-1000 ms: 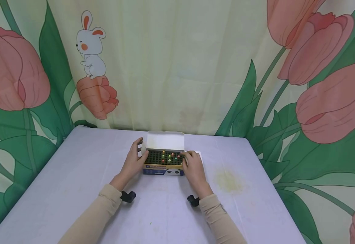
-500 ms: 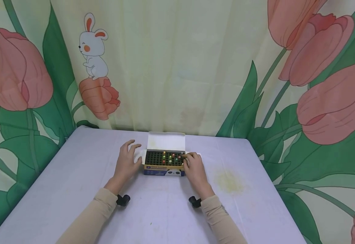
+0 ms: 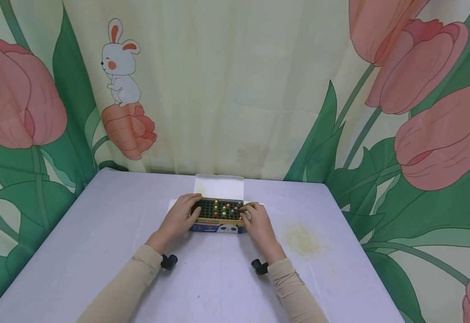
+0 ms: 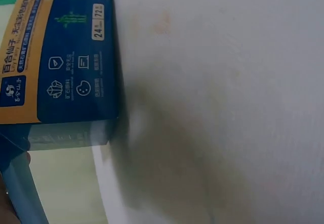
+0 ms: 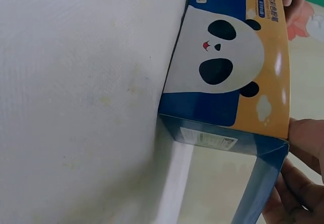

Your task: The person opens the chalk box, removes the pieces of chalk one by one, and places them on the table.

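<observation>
Left hand (image 3: 179,218) spread over the box's (image 3: 212,225) left end, fingers apart; your right hand (image 3: 257,222) is at the other end, can't tell if pinching. Box on table (image 3: 218,282), flap (image 3: 218,185) up. Looks partway: several sticks (image 3: 215,214) in, most holes (image 3: 207,209) unfilled.

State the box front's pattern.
Blue and orange front with a panda face, clearest in the right wrist view.

I see a pale curtain (image 3: 226,89) with pink tulips (image 3: 441,139) both sides and a white rabbit (image 3: 122,67) upper left; a yellowish stain (image 3: 302,238) marks the tabletop (image 3: 93,229), lower right.
</observation>
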`<state>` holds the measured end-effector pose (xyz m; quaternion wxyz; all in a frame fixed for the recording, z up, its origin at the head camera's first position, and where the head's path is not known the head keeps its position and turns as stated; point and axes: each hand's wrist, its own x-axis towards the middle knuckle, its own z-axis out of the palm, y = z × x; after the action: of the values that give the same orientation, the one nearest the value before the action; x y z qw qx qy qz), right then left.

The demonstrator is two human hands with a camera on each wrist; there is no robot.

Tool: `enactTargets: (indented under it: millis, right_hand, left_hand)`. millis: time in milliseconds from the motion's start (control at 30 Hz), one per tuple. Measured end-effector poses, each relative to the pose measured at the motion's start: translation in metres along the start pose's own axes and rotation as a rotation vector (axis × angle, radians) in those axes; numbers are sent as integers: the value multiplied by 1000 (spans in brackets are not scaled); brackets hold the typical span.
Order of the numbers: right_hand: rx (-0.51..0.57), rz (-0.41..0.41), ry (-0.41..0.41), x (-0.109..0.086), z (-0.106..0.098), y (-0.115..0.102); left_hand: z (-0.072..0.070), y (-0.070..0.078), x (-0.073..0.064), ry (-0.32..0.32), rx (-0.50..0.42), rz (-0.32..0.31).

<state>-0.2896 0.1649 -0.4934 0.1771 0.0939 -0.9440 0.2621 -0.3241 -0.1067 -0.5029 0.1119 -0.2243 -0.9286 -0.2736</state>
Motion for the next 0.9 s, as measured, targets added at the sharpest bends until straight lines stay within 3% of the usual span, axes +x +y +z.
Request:
enactTargets:
  millis: [167, 333, 467, 767, 900]
  right_hand:
    - [-1, 8, 7, 0, 3, 0]
    - [2, 8, 6, -1, 1, 0]
    - [-7, 16, -8, 0, -2, -1]
    - [-8, 17, -115, 4, -7, 2]
    - [-34, -29, -161, 6, -13, 4]
  left_hand:
    - [1, -5, -1, -81, 155, 67]
    - [4, -8, -3, -102, 214, 119]
    - [5, -6, 1, -126, 193, 128]
    - [7, -7, 12, -178, 96, 47]
    - [7, -8, 13, -179, 73, 47]
